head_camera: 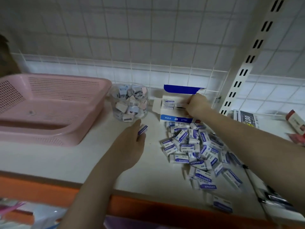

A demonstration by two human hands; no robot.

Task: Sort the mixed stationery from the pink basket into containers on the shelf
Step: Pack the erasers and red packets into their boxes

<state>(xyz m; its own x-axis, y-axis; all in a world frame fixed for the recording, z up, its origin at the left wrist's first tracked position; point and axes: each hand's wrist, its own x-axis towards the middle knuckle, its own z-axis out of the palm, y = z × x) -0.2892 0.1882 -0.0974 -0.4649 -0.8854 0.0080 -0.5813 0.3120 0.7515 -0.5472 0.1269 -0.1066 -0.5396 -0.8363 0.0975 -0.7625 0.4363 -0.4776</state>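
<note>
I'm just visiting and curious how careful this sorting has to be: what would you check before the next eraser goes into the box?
1. Box open, flap up: ok.
2. Right hand at the box opening, placing an eraser: ok; the eraser itself is blurred.
3. Left hand holds the next eraser: ok.
4. Room left in the box: cannot tell; only a few erasers show inside.
5. Eraser pile within reach on the shelf: ok.
6. Pink basket emptied: ok, nothing clearly visible inside.

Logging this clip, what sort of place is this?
Probably a stationery shop's stock shelf: a slotted shelf upright against white tiles, a loose eraser pile beside its retail box, and a jar of small items.
</note>
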